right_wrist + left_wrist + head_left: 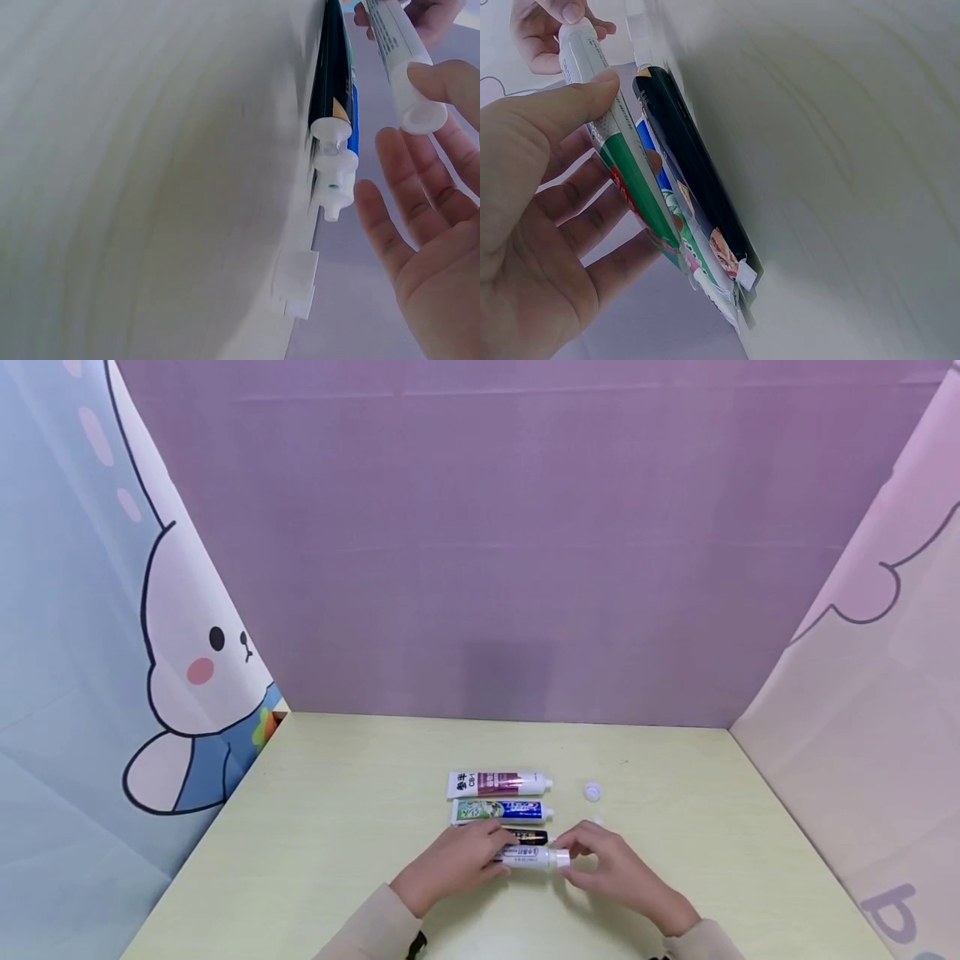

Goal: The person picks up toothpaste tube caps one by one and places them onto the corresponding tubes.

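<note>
Nearest the person, a white and green toothpaste tube (525,857) is raised off the table, as both wrist views show. The left hand (457,857) grips its body between thumb and fingers. At its other end, the right hand (611,868) pinches the white cap (421,116), which is on the tube. Just beyond lies a black toothpaste tube (694,161), partly covered by the left hand in the head view. Past it are a blue and green toothpaste tube (510,812) and a white and maroon one (498,784), nozzles bare and pointing right.
One round white cap (592,791) sits right of the maroon tube. Another white cap (597,820) shows partly behind the right hand. The pale wooden table (360,777) ends at a purple cloth backdrop (480,568), with printed cloths on both sides.
</note>
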Demonstrator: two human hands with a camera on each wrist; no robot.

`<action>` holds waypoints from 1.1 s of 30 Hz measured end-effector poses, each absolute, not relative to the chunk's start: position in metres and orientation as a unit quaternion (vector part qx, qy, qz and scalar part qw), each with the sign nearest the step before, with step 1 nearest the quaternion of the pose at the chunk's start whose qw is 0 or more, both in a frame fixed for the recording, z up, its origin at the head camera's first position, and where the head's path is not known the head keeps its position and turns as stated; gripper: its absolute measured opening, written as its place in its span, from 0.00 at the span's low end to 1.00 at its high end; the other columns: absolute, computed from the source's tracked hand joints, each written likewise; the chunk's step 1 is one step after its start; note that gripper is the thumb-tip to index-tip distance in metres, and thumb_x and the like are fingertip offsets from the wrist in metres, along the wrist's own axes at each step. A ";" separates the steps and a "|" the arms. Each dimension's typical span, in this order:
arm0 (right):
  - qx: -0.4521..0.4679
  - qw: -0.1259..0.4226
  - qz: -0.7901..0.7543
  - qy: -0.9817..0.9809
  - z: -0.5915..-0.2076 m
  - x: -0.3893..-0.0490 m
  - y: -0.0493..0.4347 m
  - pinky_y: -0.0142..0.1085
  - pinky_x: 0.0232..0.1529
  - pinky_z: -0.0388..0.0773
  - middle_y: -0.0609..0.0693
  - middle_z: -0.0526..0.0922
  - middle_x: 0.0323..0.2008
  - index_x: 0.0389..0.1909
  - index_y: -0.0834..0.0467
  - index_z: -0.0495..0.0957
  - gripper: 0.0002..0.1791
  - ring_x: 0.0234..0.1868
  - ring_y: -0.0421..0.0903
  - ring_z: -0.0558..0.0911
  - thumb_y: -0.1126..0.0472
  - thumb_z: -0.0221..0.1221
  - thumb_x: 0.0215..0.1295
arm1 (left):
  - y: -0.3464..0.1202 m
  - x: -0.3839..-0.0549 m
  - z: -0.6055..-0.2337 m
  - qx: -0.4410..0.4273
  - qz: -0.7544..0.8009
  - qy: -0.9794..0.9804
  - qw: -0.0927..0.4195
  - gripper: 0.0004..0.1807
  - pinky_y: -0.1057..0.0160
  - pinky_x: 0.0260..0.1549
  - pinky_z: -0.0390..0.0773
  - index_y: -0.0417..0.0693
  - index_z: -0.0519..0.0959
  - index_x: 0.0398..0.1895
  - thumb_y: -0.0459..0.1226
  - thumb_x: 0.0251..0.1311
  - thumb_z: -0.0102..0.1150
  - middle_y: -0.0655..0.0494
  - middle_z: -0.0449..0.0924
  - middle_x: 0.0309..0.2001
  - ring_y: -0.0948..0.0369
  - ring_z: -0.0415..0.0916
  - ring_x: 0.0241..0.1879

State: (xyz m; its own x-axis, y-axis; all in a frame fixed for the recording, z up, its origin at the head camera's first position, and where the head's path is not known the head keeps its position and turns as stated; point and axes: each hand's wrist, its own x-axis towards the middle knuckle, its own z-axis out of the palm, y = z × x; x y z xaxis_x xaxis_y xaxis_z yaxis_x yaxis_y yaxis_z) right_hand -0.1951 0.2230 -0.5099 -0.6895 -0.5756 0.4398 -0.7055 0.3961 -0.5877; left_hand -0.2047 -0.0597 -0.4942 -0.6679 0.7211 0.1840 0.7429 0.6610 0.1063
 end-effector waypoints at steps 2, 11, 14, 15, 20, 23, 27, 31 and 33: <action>0.386 0.087 0.393 -0.830 -0.510 -0.195 0.221 0.37 0.41 0.84 0.42 0.81 0.41 0.47 0.54 0.81 0.20 0.39 0.38 0.80 0.70 0.72 0.54 | -0.060 -0.204 -0.494 -0.401 -0.086 -0.910 0.063 0.21 0.68 0.43 0.80 0.52 0.81 0.57 0.49 0.63 0.67 0.60 0.79 0.48 0.66 0.77 0.45; 0.352 0.090 0.423 -0.830 -0.511 -0.193 0.217 0.39 0.42 0.85 0.45 0.82 0.42 0.45 0.56 0.80 0.17 0.39 0.41 0.83 0.69 0.72 0.56 | -0.061 -0.206 -0.493 -0.396 -0.091 -0.912 0.056 0.21 0.69 0.40 0.79 0.53 0.81 0.57 0.48 0.63 0.66 0.61 0.78 0.47 0.67 0.76 0.43; 0.353 0.092 0.428 -0.827 -0.504 -0.188 0.212 0.42 0.41 0.85 0.50 0.82 0.41 0.44 0.60 0.80 0.18 0.37 0.46 0.83 0.73 0.72 0.53 | -0.061 -0.206 -0.494 -0.398 -0.086 -0.912 0.058 0.21 0.69 0.41 0.79 0.53 0.81 0.56 0.49 0.63 0.67 0.61 0.78 0.47 0.67 0.76 0.43; 0.353 0.092 0.429 -0.826 -0.501 -0.186 0.210 0.43 0.40 0.85 0.52 0.82 0.40 0.43 0.62 0.80 0.19 0.37 0.47 0.84 0.75 0.72 0.51 | -0.060 -0.206 -0.495 -0.398 -0.083 -0.912 0.060 0.21 0.69 0.42 0.79 0.53 0.81 0.56 0.49 0.63 0.67 0.61 0.79 0.47 0.67 0.76 0.43; 0.348 0.083 0.428 -0.830 -0.506 -0.188 0.211 0.41 0.41 0.85 0.50 0.82 0.40 0.43 0.59 0.80 0.18 0.37 0.45 0.83 0.73 0.72 0.53 | -0.060 -0.205 -0.495 -0.400 -0.079 -0.911 0.066 0.21 0.68 0.44 0.79 0.52 0.81 0.56 0.49 0.62 0.67 0.60 0.79 0.48 0.66 0.77 0.44; 0.345 0.076 0.432 -0.830 -0.515 -0.194 0.214 0.37 0.41 0.84 0.45 0.82 0.41 0.44 0.55 0.80 0.16 0.38 0.41 0.82 0.67 0.72 0.56 | -0.060 -0.205 -0.494 -0.400 -0.080 -0.911 0.067 0.22 0.68 0.43 0.79 0.53 0.81 0.57 0.49 0.62 0.67 0.60 0.79 0.48 0.66 0.77 0.44; 0.331 0.054 0.454 -0.826 -0.516 -0.195 0.214 0.35 0.40 0.84 0.45 0.82 0.38 0.45 0.54 0.80 0.14 0.36 0.40 0.81 0.64 0.70 0.60 | -0.060 -0.205 -0.493 -0.398 -0.081 -0.911 0.067 0.22 0.68 0.44 0.80 0.52 0.81 0.57 0.48 0.63 0.67 0.60 0.79 0.49 0.66 0.77 0.46; 0.307 0.034 0.461 -0.832 -0.516 -0.194 0.212 0.34 0.38 0.83 0.46 0.83 0.35 0.45 0.55 0.79 0.11 0.34 0.39 0.81 0.64 0.67 0.63 | -0.061 -0.205 -0.492 -0.397 -0.085 -0.911 0.065 0.22 0.68 0.46 0.79 0.52 0.81 0.57 0.48 0.63 0.67 0.60 0.80 0.50 0.66 0.77 0.47; 0.300 0.032 0.459 -0.836 -0.516 -0.193 0.211 0.34 0.36 0.83 0.47 0.83 0.34 0.45 0.56 0.79 0.09 0.32 0.40 0.81 0.65 0.66 0.65 | -0.061 -0.205 -0.492 -0.397 -0.086 -0.911 0.064 0.21 0.69 0.45 0.79 0.52 0.81 0.57 0.48 0.63 0.67 0.60 0.80 0.50 0.66 0.77 0.47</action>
State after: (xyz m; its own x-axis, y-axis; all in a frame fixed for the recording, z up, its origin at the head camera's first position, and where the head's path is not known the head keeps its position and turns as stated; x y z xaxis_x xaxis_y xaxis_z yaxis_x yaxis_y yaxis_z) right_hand -0.1932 0.2113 -0.5163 -0.8184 -0.4711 0.3289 -0.5304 0.3991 -0.7479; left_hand -0.2053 -0.0614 -0.4919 -0.6762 0.7132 0.1848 0.7352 0.6696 0.1058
